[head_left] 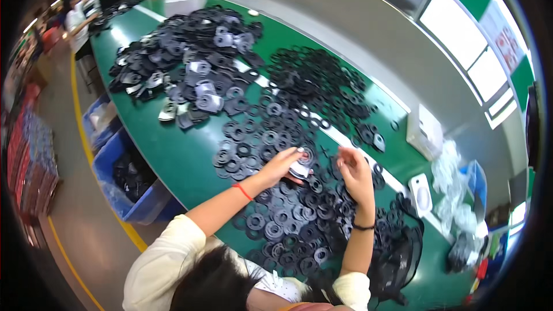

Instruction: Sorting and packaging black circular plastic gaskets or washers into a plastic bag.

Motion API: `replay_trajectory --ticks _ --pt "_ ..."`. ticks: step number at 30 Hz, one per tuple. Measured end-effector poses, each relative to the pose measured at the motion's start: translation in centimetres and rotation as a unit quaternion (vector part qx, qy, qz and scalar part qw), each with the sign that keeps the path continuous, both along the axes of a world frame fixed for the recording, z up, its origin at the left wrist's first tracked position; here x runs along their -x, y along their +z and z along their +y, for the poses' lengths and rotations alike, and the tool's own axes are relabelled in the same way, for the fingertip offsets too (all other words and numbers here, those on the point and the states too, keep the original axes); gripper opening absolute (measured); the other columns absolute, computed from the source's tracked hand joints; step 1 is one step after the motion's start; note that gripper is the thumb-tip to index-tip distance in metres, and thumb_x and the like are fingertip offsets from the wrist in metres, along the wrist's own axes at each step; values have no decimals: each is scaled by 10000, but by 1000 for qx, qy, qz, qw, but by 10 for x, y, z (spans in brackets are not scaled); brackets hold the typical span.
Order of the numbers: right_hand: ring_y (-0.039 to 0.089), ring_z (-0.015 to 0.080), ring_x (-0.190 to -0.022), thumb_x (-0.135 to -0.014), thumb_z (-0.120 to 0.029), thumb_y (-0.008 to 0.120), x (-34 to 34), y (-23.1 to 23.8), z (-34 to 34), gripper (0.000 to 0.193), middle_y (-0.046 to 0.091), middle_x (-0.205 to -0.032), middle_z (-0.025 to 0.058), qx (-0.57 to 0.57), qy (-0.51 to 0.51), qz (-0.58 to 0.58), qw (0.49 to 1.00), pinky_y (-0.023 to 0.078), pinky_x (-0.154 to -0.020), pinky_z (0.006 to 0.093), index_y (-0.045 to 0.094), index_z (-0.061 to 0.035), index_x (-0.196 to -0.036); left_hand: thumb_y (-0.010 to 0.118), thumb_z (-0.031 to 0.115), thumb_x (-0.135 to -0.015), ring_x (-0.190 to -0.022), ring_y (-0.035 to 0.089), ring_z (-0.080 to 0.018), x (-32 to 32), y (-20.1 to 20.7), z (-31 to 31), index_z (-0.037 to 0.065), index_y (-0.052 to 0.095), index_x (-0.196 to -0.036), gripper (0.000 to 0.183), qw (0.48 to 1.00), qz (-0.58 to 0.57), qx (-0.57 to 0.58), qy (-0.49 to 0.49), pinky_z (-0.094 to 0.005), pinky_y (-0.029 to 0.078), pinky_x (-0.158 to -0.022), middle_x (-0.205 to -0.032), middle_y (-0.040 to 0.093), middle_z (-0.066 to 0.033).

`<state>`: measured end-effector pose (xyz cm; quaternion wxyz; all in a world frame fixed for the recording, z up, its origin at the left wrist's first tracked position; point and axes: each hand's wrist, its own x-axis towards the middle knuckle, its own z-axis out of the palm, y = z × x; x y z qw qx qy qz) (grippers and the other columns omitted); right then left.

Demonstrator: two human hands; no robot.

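Observation:
My left hand [279, 165], a red band on its wrist, is closed around a flat dark part with a ring shape and a pale, shiny face [300, 168]. My right hand [356, 177], with a black band on the wrist, is raised a little to the right of it. Its fingers are loosely bent, the thumb stands apart from them, and nothing shows between them. Below both hands spreads a thick layer of flat black rings [282, 216] on the green table [173, 155].
A heap of dark plates with round openings [196, 63] lies at the far left, thin black rings [317, 72] beyond the hands. At right are a white box [424, 131], a white tray [421, 194], plastic bags [452, 178] and a black mesh bag [397, 259]. Blue bins [129, 178] stand left.

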<state>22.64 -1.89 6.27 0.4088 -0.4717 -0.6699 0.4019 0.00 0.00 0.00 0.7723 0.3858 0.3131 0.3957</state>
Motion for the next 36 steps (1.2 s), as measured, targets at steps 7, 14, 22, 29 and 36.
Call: replay_trajectory --ticks 7,14,22,29,36 --pt "535 124 -978 -863 84 526 22 8 -8 401 513 -1108 81 -33 43 198 979 455 -897 276 443 18 -1250 405 329 -998 -995 632 -218 -22 8 -7 82 429 -1315 403 989 -99 38 -105 -377 594 -672 -1172 579 -54" --pt "553 174 -1045 -780 175 404 35 0 -10 524 491 -1177 99 -2 82 149 985 502 -817 264 443 -8 -1269 439 288 -990 -973 616 -118 -19 7 -8 78 493 -1209 308 997 -23 -39 -68 -291 588 -589 -1081 584 -20" --pt "522 302 -1074 -791 67 561 38 -1 -8 424 457 -1207 171 -238 -92 -203 945 485 -821 339 515 -28 -1201 498 215 -969 -823 667 -150 -22 10 -9 56 499 -1101 206 998 -12 -58 -22 -256 572 -532 -1029 609 -37" --pt "540 70 -614 -803 -31 681 24 1 -6 153 582 -898 48 -82 -133 -126 980 416 -514 220 668 -15 -955 390 281 -1003 -850 676 -198 -22 13 -14 39 479 -1165 304 999 -30 -17 -6 -292 590 -543 -1057 605 -67" --pt "547 93 -615 -823 -37 663 30 -1 -8 220 567 -1037 74 -167 -68 -171 969 451 -560 224 699 -62 -1039 390 271 -1003 -903 622 -151 -24 8 -13 28 481 -1208 331 993 29 -91 -63 -308 601 -566 -1111 584 -74"
